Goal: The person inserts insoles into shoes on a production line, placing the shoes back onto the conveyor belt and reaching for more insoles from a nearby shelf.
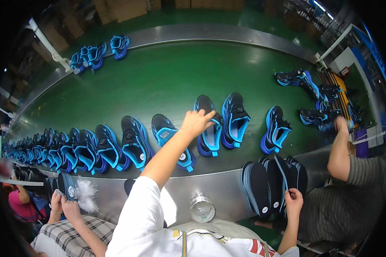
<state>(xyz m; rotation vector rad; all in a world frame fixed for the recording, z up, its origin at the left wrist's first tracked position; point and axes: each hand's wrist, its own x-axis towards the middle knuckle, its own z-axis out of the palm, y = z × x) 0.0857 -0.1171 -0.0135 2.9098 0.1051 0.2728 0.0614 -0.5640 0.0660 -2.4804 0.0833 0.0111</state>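
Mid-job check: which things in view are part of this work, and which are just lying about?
In the work:
left hand on a black-and-blue shoe
right hand holding an insole
stacked insoles beside it
green surface under the shoes

Apparently just lying about:
clear jar
white wispy bundle near a co-worker's hands

Black-and-blue shoe (210,139) upright, toe away, on the green belt (158,77); blue-edged insole (281,168) tilted up by the belt's near edge!

"What stretches beyond the left hand's fingers (210,114)?"

"A green worktop (158,73), edged by a metal rail (176,34) — then green floor (176,18) and cardboard boxes (124,10) farther off."

"And the light?"

"Bright tubes (323,8) glow — far beyond the fingers, to their right."
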